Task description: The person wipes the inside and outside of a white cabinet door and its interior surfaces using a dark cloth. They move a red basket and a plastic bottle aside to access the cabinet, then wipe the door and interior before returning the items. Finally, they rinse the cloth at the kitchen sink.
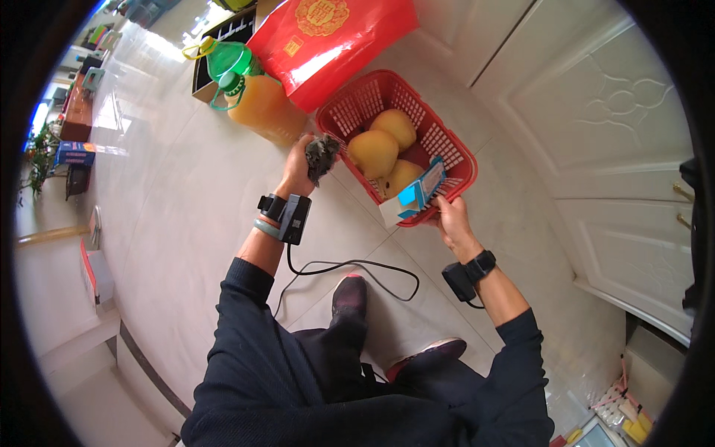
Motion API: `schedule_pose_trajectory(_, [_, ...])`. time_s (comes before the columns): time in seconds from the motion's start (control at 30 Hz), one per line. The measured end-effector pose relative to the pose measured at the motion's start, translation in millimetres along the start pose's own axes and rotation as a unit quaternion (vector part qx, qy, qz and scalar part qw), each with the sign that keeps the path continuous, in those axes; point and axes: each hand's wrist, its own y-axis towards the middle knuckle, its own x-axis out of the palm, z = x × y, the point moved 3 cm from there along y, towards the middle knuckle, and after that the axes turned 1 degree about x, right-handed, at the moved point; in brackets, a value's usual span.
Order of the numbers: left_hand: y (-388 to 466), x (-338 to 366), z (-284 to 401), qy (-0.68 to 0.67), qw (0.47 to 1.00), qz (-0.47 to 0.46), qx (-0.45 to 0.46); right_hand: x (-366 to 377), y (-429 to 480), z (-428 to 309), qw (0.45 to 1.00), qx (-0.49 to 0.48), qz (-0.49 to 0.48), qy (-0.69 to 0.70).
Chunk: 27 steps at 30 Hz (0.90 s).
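My left hand is closed around a crumpled dark grey-green cloth or leaf-like wad; its exact kind is unclear. With my right hand I grip the near rim of a red plastic basket with perforated walls. Inside the basket lie a yellow round fruit, a second one behind it and a third nearer to me. A blue and white cardboard box with its end flap up leans at the basket's near side, beside my right fingers.
Beyond the basket stands a shiny red bag. A jug of orange liquid and a green bottle are left of it. White cabinet doors line the right side. A cable hangs above my shoes.
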Motion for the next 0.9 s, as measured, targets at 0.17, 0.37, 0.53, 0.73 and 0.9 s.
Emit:
schedule_pose_trajectory(0.17, [4.4,-9.9,-5.5,-0.03,0.997,-0.063,-0.022,-10.2,9.5,6.0,1.0,-0.008,0.008,-0.007])
schedule_pose_trajectory(0.37, [-2.2,-23.2,-16.7,-0.109,0.989,0.039,-0.091,-17.7,27.2,-12.6,0.999,0.022,-0.019,-0.025])
schedule_pose_trajectory(0.53, [-39.6,-47.9,-12.0,-0.125,0.98,0.146,-0.043,9.0,42.9,-26.6,0.985,0.081,-0.137,-0.072])
schedule_pose_trajectory(0.73, [-93.7,-112.6,0.9,-0.171,0.959,0.219,0.05,72.6,62.0,-3.7,0.97,0.067,-0.195,-0.126])
schedule_pose_trajectory(0.9, [-100.2,-170.7,7.6,-0.196,0.929,0.285,0.134,139.3,98.9,22.4,0.963,0.01,-0.213,-0.164])
